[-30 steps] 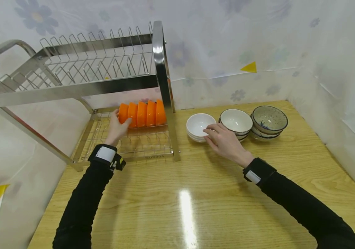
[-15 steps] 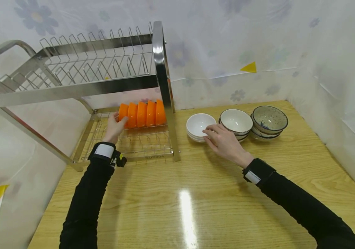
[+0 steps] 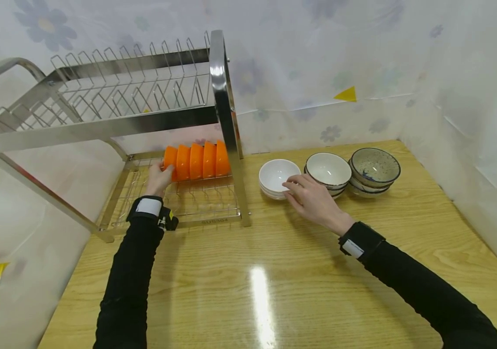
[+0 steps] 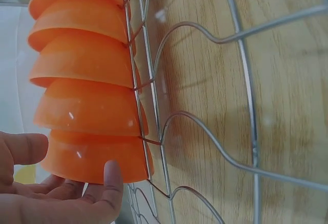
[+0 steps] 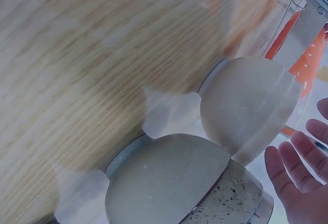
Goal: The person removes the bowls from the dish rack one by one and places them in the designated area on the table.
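Observation:
In the head view, a row of several orange bowls (image 3: 196, 160) stands on edge on the lower tier of the steel dish rack (image 3: 226, 126). My left hand (image 3: 159, 180) is at the row's left end, thumb and fingers about the end bowl. Up close in the left wrist view, fingertips (image 4: 113, 175) lie against that bowl's side, and other fingers go behind its rim, their tips hidden. My right hand (image 3: 316, 201) hovers with loosely bent fingers by the stacked small white bowls (image 3: 276, 174), overlapping their rim. The right wrist view shows its fingers spread, holding nothing.
Right of the white bowls stand a stack of cream bowls (image 3: 329, 169) and a stack of speckled bowls (image 3: 375, 167). Wire dividers (image 3: 135, 92) line the rack's upper tier. The wooden table (image 3: 213, 291) stretches out in front, with flowered sheeting (image 3: 292, 63) behind.
My left hand has shifted slightly left along the row, its thumb moving from around the second bowl to the end one. My right hand stays by the white bowls.

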Available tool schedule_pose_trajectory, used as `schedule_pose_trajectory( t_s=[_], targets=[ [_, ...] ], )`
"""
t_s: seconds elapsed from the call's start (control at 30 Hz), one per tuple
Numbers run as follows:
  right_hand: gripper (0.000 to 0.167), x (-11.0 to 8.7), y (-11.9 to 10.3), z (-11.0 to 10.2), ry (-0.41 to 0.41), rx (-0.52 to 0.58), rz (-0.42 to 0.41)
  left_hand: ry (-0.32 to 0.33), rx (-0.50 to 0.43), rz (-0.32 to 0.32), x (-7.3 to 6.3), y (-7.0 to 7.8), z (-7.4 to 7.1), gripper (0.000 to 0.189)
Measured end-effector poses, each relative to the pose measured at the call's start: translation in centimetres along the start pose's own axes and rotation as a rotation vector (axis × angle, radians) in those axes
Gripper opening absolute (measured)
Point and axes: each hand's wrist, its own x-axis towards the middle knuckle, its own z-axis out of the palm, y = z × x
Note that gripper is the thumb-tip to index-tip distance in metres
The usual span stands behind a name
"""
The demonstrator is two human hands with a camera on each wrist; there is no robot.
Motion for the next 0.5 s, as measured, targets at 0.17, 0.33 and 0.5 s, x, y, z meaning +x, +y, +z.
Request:
schedule_pose_trajectory(
  t_s=[0.17,0.33,0.5],
  targets=[
    [0.026,0.01,-0.02,-0.07,0.002,0.002,-0.003,0.007,0.037,-0.007,0.1,-0.1,0.01,0.048],
    [0.026,-0.02,-0.06,-0.14,-0.001,0.005,0.004,0.018,0.078,-0.002,0.23,-0.34,0.04,0.046],
    [0.026,-0.05,-0.07,-0.15,-0.004,0.004,0.008,0.02,0.123,-0.013,0.41,-0.39,-0.08,0.046]
  ],
)
